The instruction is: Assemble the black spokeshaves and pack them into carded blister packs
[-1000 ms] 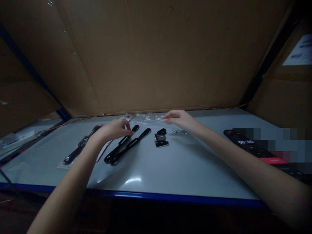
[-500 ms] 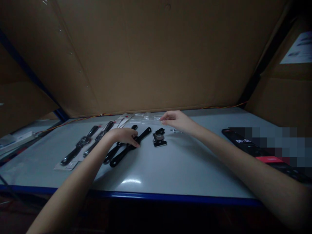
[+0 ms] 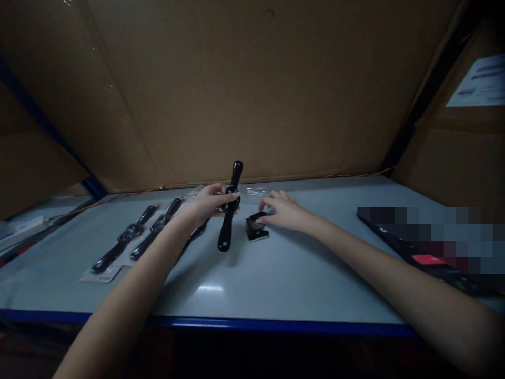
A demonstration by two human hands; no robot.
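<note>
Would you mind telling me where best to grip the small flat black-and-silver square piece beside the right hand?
Pinch the small flat black-and-silver square piece by opposite edges from above, coming in with the right hand, which sits beside it. It lies flat on the pale grey table, leaving no grip underneath.

Dim light falls across a grey surface (image 3: 300, 284), broken by a single white patch of glare (image 3: 210, 288) near its front and a soft shadow beneath a black watch (image 3: 225, 234). Brown cardboard (image 3: 252, 89) behind it stays murky, and the frame's corners sink toward black. A wide-angle lens bows the blue front edge (image 3: 252, 325) and tilts the walls at the sides. A pixelated block (image 3: 430, 242) obscures the right side, and fine detail stays soft throughout.
</note>
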